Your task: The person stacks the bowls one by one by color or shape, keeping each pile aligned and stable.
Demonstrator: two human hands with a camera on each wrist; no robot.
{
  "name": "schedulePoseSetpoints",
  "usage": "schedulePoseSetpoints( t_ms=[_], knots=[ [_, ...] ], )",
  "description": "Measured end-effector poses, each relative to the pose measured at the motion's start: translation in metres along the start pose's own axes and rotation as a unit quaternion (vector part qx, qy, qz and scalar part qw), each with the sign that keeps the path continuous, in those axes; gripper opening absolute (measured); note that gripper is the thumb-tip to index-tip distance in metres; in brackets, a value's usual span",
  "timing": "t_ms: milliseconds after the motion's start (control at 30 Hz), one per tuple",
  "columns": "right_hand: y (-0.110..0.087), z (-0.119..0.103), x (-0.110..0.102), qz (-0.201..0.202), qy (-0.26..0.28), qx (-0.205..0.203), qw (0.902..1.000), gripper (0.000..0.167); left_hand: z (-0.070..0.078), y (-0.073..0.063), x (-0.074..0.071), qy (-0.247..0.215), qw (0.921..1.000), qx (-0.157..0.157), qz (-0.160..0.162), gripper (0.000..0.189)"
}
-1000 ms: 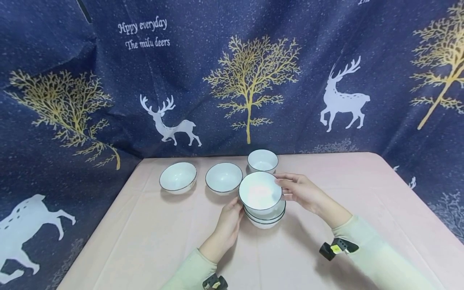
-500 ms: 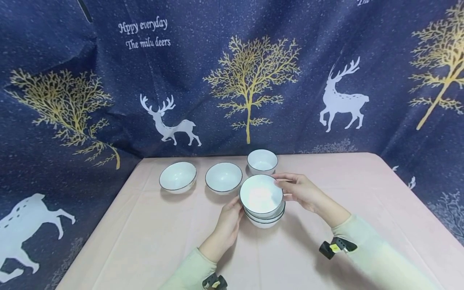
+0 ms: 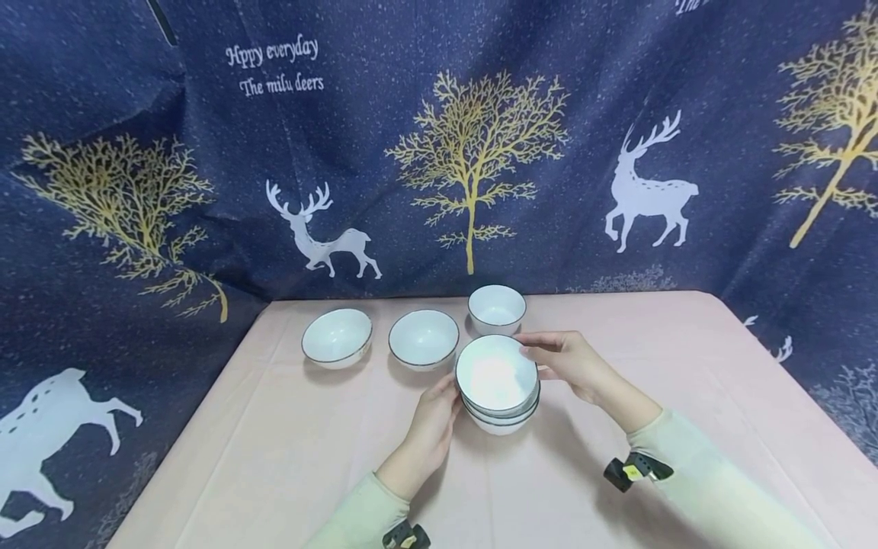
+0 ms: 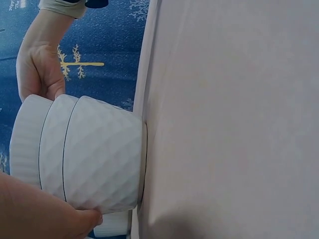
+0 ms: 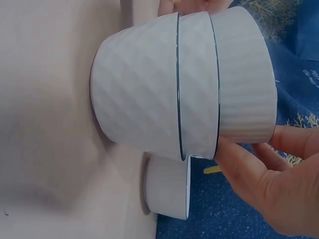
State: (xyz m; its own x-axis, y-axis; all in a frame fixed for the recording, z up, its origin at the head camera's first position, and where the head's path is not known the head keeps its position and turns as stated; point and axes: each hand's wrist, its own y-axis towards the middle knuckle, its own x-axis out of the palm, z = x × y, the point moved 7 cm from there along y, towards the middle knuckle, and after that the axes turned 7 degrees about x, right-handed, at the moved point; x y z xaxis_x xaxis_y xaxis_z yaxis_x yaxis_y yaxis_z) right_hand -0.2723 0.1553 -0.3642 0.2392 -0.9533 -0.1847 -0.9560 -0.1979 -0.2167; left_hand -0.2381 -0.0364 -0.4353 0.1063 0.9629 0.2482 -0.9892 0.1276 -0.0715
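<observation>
A stack of white bowls point(image 3: 499, 428) with dark rims stands on the table near the middle. Its lower two have a diamond-textured outside, as the left wrist view shows. The top bowl point(image 3: 495, 374), vertically ribbed point(image 5: 246, 79), sits inside them with its wall rising well above their rims. My right hand point(image 3: 572, 366) grips this top bowl at its right side, thumb at the rim and fingers along the wall. On the other side my left hand point(image 3: 427, 431) holds the stack's left side, a fingertip against the textured lower bowl point(image 4: 102, 154); its remaining fingers are partly hidden.
Behind the stack stands a white bowl point(image 3: 497, 306). Two wider bowls, a middle one point(image 3: 424, 339) and a left one point(image 3: 337, 337), are lined up to its left. A dark blue deer-patterned cloth point(image 3: 549, 191) hangs along the back edge of the pink table point(image 3: 309, 457).
The top bowl has come down into the stack, so less of the bowls under it shows. My right hand has lowered slightly with it; my left hand has stayed in place.
</observation>
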Motion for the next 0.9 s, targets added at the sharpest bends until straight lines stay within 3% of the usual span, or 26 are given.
schedulePoseSetpoints(
  t_ms=[500,667,900],
  knots=[
    [0.005,0.004,-0.01,0.024,-0.004,-0.013,0.9996,0.037,0.0,-0.001,0.0,-0.002,1.0,0.005,0.001,0.045],
    [0.005,0.004,-0.016,0.009,0.014,-0.029,0.9994,0.04,-0.001,-0.001,-0.001,0.004,1.0,-0.002,0.008,0.045],
    [0.007,0.005,-0.019,-0.004,0.042,-0.02,0.9989,0.04,-0.002,-0.002,0.0,0.002,0.9999,-0.004,0.011,0.045]
  ],
)
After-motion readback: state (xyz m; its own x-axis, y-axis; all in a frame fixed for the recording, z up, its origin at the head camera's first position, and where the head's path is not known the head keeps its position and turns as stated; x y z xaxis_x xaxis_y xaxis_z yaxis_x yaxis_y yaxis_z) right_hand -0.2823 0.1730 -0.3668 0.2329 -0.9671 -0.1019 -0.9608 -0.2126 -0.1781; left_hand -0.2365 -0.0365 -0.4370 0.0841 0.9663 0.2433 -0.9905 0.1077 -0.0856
